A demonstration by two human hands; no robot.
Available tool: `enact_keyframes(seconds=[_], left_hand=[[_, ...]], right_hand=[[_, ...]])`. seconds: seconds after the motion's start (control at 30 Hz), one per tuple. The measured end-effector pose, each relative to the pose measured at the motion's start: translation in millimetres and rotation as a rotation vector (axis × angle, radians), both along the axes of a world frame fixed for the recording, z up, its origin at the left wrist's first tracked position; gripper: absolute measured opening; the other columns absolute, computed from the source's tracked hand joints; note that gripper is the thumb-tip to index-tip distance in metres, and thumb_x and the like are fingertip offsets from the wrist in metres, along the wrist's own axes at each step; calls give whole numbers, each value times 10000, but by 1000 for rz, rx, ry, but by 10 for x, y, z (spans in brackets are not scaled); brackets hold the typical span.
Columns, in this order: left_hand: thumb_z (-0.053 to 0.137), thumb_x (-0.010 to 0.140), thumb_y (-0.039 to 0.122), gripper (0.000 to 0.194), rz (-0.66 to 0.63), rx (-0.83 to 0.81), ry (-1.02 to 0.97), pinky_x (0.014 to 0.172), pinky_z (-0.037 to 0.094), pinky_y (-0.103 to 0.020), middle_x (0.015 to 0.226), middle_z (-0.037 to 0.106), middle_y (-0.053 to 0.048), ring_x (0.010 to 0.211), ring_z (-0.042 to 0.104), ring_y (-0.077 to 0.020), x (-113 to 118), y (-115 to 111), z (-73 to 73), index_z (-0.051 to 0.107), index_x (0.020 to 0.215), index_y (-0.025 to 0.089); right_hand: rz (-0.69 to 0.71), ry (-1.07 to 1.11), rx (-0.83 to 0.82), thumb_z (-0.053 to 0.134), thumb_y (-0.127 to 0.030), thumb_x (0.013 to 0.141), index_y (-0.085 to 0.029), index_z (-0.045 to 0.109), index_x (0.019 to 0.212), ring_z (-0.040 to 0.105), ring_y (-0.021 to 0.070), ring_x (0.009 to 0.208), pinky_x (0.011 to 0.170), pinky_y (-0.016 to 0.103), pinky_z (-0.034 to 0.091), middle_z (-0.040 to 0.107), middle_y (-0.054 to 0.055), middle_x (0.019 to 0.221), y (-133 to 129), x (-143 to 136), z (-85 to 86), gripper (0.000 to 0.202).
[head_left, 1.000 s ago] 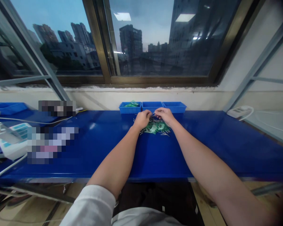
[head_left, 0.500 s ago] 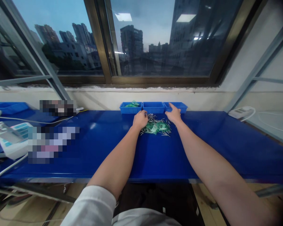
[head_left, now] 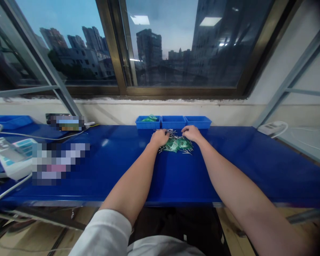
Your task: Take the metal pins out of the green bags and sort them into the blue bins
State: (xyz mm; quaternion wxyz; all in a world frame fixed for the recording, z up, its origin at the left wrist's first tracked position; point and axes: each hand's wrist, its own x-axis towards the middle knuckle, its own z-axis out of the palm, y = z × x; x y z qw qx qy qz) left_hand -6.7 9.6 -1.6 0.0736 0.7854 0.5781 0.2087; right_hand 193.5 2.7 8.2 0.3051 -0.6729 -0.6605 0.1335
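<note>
A heap of thin metal pin-like pieces [head_left: 187, 152] lies on the blue table, mixed with green plastic bags [head_left: 173, 145]. At the heap's left edge is my left hand [head_left: 160, 138], its fingers curled in over the pieces. My right hand [head_left: 192, 134] is bent over the heap's upper right side, thumb and fingers drawn together. Whatever either hand pinches is too small to make out. Behind the heap stand three blue bins in a row: the left bin [head_left: 148, 125] holds green bags, then come the middle bin [head_left: 173, 124] and the right bin [head_left: 200, 124].
On the left of the blue table [head_left: 117, 170] are a white device with a blue-marked panel [head_left: 21, 153], blurred-out items, cables and a blue tray [head_left: 10, 122]. A white power strip [head_left: 272, 127] lies at the back right. Metal frame posts rise on both sides.
My right hand has come from over the right bin toward me and left, down to the heap, and its fingers have curled in. The left hand has shifted slightly right over the pieces.
</note>
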Motion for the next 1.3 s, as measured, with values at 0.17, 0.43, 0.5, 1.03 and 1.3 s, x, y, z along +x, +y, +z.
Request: enact_keyframes(seconds=[0.17,0.43,0.5,1.03,1.3], left_hand=[[419,868,406,368,-8,-17,5,909,406,-304,1165,622,-107,1075,570,-219,-2,16,-14,613,1120,219],[415,868,401,364,-20,-15,8,879,425,-320,1149,628,-115,1049,581,-237,-6,23,-28,621,1100,210],[416,867,398,357,-23,-16,12,871,429,-320,1139,632,-114,1041,584,-238,-6,18,-21,625,1088,210],[544,819,286,283,-344,222,-287,852,461,-258,1011,682,-50,931,623,-168,72,-160,137,621,1066,169],[483,857,283,222,-311,248,-264,769,447,-248,873,700,-36,801,624,-167,83,-155,144,681,881,185]], right_hand=[[-15,-147,-87,633,-247,607,-297,717,824,527,307,1037,889,502,363,687,35,949,-27,-38,30,238],[92,-140,-150,636,-277,683,-257,709,774,576,222,880,824,378,418,691,32,930,-38,-67,4,119],[108,-144,-123,621,-310,715,-247,701,787,581,209,864,808,352,423,690,38,932,-26,-63,-26,125],[212,-57,236,315,-449,887,-168,551,555,543,156,594,597,253,336,590,47,556,-84,-244,54,495],[260,125,210,372,-493,852,-168,517,527,489,130,522,543,251,342,533,25,494,-96,-304,26,483]])
